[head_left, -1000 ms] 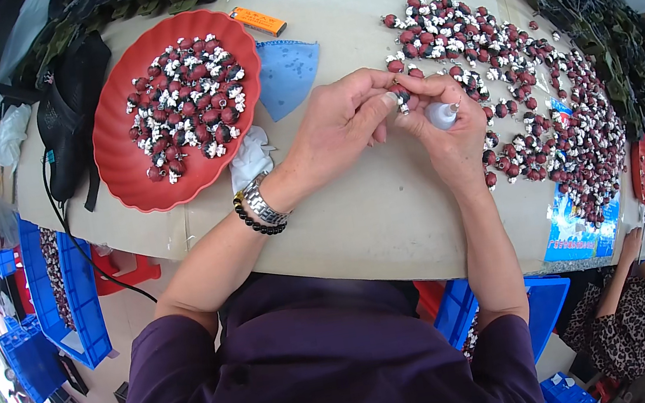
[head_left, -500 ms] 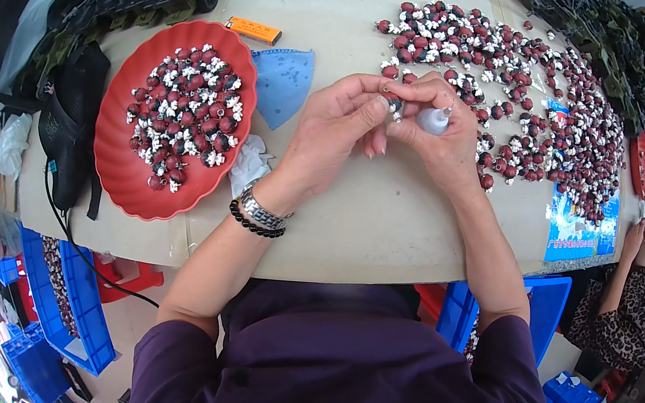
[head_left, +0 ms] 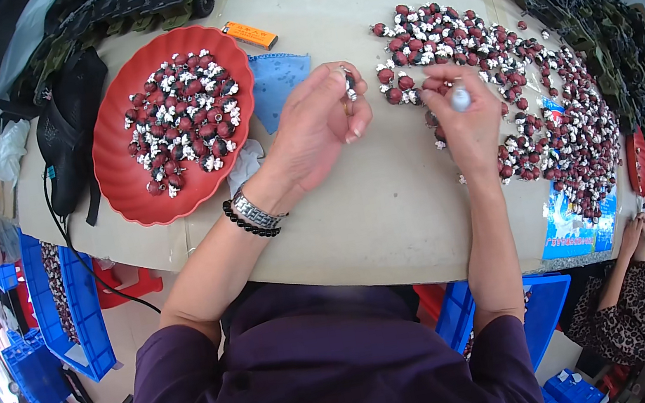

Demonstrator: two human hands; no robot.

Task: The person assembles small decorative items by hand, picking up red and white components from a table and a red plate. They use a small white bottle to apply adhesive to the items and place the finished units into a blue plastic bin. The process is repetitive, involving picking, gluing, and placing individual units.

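Observation:
My left hand [head_left: 310, 132] is raised over the middle of the table, thumb and fingers pinching one small dark-and-white piece [head_left: 349, 85]. To its right, my right hand [head_left: 471, 125] has closed around a small pale squeeze bottle [head_left: 460, 100], whose rounded end points up. The right fingertips are at the near edge of a wide spread of small maroon, black and white figure pieces [head_left: 432, 39]; whether they touch one is hard to see. A scalloped red tray [head_left: 118, 173] on the left holds many more such pieces [head_left: 181, 122].
Beside the tray lie a blue cloth [head_left: 280, 83], an orange box [head_left: 251, 35], a crumpled white tissue [head_left: 248, 162] and a black bag [head_left: 70, 131]. Green model vehicles [head_left: 159, 1] line the far edge. Blue crates [head_left: 72, 314] stand below. Another person [head_left: 622, 307] sits at the right.
My hands have come apart. The left has drawn back leftward with the piece, while the right has shifted right and up to the loose pieces, still with the bottle.

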